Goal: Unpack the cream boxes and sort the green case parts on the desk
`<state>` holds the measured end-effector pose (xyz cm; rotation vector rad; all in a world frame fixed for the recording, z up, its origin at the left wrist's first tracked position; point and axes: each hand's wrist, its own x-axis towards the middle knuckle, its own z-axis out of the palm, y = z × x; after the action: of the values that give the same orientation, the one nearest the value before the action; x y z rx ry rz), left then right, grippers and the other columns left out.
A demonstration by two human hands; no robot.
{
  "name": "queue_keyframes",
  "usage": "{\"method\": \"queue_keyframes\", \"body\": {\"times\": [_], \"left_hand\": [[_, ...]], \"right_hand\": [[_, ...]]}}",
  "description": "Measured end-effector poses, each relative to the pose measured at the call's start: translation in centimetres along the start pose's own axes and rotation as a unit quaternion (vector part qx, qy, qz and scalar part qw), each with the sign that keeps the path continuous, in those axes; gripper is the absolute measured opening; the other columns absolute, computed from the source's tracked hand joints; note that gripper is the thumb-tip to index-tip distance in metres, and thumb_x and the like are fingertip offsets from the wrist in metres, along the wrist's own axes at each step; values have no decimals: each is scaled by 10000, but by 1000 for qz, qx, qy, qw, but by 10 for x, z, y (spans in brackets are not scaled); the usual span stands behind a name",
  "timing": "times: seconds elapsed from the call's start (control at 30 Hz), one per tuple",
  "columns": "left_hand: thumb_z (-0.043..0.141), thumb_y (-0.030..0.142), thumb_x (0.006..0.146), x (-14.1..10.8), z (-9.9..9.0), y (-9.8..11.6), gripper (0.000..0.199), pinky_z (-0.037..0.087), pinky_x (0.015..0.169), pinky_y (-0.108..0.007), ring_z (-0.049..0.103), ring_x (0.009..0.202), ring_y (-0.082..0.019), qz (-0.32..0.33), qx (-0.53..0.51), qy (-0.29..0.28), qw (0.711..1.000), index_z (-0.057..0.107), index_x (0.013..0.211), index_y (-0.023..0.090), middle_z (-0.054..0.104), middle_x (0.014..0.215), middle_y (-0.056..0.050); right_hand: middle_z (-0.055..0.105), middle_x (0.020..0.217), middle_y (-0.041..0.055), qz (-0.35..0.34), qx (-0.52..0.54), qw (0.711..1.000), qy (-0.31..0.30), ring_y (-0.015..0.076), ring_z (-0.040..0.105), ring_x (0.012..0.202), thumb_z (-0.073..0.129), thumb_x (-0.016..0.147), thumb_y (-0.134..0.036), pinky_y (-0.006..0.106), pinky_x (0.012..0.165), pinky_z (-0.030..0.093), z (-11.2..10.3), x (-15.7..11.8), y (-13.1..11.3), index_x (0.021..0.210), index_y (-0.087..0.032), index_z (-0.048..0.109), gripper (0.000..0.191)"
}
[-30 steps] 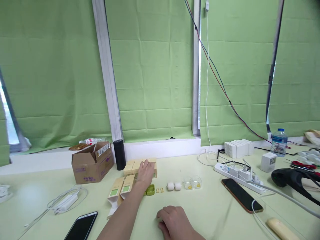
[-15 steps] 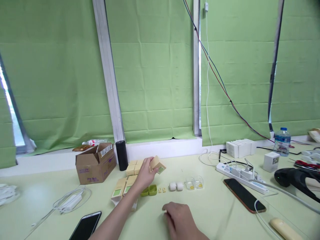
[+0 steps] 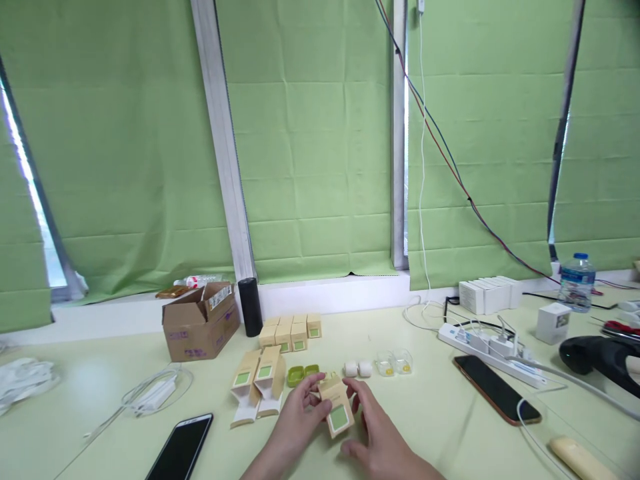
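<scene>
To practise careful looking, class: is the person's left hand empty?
No, the left hand holds a small tan box, with its thumb across the front.

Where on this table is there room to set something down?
Bare patches: between the right hand and the orange-edged phone; and behind the clear cases, toward the wall ledge. It's crowded around the power strip, and where the left hand holds a small box near open boxes.

Green blinds fill most of the upper frame, red and blue cables slanting down at upper right! Left of centre, an open cardboard box beside a black cylinder; lower right, a phone alongside a white power strip.
</scene>
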<state>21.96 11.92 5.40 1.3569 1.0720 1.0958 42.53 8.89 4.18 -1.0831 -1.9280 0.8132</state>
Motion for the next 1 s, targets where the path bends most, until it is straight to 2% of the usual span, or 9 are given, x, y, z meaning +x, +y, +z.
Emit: {"method": "queue_keyframes", "body": {"times": [0.07, 0.17, 0.3, 0.43, 0.6, 0.7, 0.77, 0.87, 1.0], "left_hand": [[888, 419, 688, -1, 3, -8, 735, 574, 921, -419, 708, 1037, -284, 9, 14, 3, 1000, 597, 1319, 182, 711, 1106, -121], [881, 356, 683, -8, 6, -13, 708, 565, 893, -408, 693, 988, -268, 16, 38, -6, 999, 598, 1311, 190, 693, 1112, -110], [865, 442, 714, -18, 3, -13, 786, 536, 955, -413, 660, 1082, -286, 60, 68, -33, 995, 538, 1392, 216, 652, 1253, -140], [695, 506, 847, -17, -5, -13, 558, 511, 989, -402, 642, 1114, -269, 108, 96, -3, 990, 577, 1322, 238, 608, 1373, -136], [660, 297, 784, -9, -9, -16, 415, 542, 869, -358, 680, 907, -207, 87, 79, 35, 992, 621, 1192, 231, 665, 1256, -105], [607, 208, 758, -10, -6, -17, 440, 537, 829, -351, 672, 848, -193, 97, 87, 44, 991, 611, 1198, 215, 684, 1195, -102], [575, 156, 748, -14, -5, -17, 481, 527, 844, -356, 669, 923, -213, 111, 121, 50, 985, 618, 1224, 214, 678, 1245, -110], [544, 66, 694, -19, -2, -18, 677, 499, 966, -391, 633, 1140, -250, 111, 178, 50, 976, 582, 1349, 234, 626, 1399, -109], [500, -23, 624, -21, -4, -22, 879, 384, 1162, -447, 572, 1312, -257, 107, 218, 35, 969, 483, 1466, 228, 667, 1334, -99]], "right_hand": [[586, 1354, 104, 17, -12, 1000, 6, 280, 612, 1163, 676, 654, -112, 382, 1032, 494, 3, -3, -2, 1485, -248, 372, 895], [594, 1370, 132, 30, -48, 998, 11, 304, 603, 1226, 697, 672, -140, 394, 1068, 471, 4, -5, -3, 1487, -213, 390, 875], [599, 1382, 182, 52, -99, 994, 16, 344, 582, 1287, 747, 695, -205, 429, 1100, 447, 6, -5, -5, 1536, -153, 340, 936], [630, 1306, 163, 39, -129, 990, 37, 331, 623, 1202, 741, 735, -239, 414, 1049, 484, 9, -5, -1, 1552, -156, 315, 925], [619, 1282, 136, 7, -134, 988, 77, 302, 631, 1170, 606, 803, -157, 402, 1028, 505, 7, -7, 9, 1523, -203, 330, 772], [595, 1305, 128, 8, -110, 992, 68, 290, 623, 1172, 569, 814, -133, 405, 1025, 512, 4, -9, 10, 1519, -218, 328, 750], [575, 1344, 129, 3, -88, 995, 53, 296, 606, 1198, 604, 812, -160, 416, 1045, 504, 3, -9, 9, 1528, -222, 323, 772], [560, 1371, 131, -12, -68, 996, 54, 306, 584, 1227, 635, 801, -172, 428, 1074, 487, 4, -9, 10, 1524, -225, 346, 780], [574, 1272, 112, -11, -33, 995, 93, 271, 619, 1120, 503, 864, -117, 412, 985, 533, 5, -6, 15, 1486, -238, 384, 644]]}}
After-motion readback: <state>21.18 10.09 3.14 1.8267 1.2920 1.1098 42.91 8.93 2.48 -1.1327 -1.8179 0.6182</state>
